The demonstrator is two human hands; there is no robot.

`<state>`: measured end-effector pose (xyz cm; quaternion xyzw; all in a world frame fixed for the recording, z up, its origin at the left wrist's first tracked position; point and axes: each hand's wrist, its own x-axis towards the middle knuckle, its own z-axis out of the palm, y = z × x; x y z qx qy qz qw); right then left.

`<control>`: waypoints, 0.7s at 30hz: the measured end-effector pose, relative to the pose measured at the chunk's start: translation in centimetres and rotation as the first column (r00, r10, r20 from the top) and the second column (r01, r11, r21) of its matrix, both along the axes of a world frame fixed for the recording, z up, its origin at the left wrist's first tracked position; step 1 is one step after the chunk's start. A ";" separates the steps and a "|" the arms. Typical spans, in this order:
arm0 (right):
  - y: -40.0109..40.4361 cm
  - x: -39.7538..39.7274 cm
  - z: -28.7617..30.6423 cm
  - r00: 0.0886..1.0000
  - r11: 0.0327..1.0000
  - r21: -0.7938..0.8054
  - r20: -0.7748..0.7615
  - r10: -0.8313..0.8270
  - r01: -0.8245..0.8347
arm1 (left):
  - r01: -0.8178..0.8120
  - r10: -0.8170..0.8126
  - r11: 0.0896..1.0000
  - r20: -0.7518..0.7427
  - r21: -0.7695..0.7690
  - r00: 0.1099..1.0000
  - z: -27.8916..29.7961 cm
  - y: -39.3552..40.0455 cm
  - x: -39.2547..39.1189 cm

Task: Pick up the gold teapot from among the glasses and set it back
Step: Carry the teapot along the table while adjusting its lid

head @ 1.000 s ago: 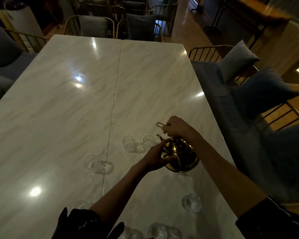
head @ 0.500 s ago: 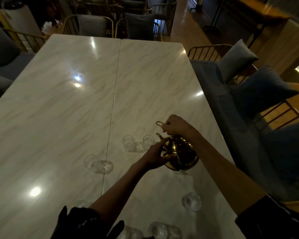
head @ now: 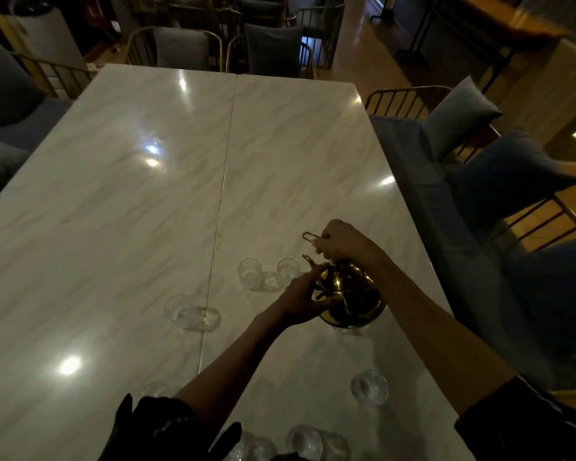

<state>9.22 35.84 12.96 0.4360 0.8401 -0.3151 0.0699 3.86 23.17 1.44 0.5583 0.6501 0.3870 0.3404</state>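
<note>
The gold teapot (head: 350, 296) is held just above the marble table (head: 130, 211), right of its centre seam, with its spout pointing left. My right hand (head: 341, 241) grips the wire handle from above. My left hand (head: 301, 299) cups the pot's left side below the spout. Clear glasses ring the pot: two (head: 250, 272) (head: 288, 269) just left of it, one (head: 180, 309) further left, one (head: 369, 387) near the front right.
More glasses (head: 305, 442) stand at the table's front edge between my sleeves. A bench with grey and blue cushions (head: 509, 174) runs along the right edge. Chairs (head: 180, 48) stand at the far end. The far half of the table holds only light reflections.
Both hands and the teapot keep almost the same place among the glasses. The view has tilted slightly.
</note>
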 end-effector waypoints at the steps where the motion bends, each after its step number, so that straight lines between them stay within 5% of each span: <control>1: 0.0 0.0 0.0 1.000 1.000 0.001 -0.004 -0.001 0.001 | -0.001 0.001 1.000 0.005 0.002 1.000 0.0 0.0 0.0; 21: -0.2 0.1 0.5 1.000 1.000 0.003 -0.018 -0.013 0.013 | -0.003 0.003 1.000 0.032 0.021 0.999 0.5 -0.1 0.0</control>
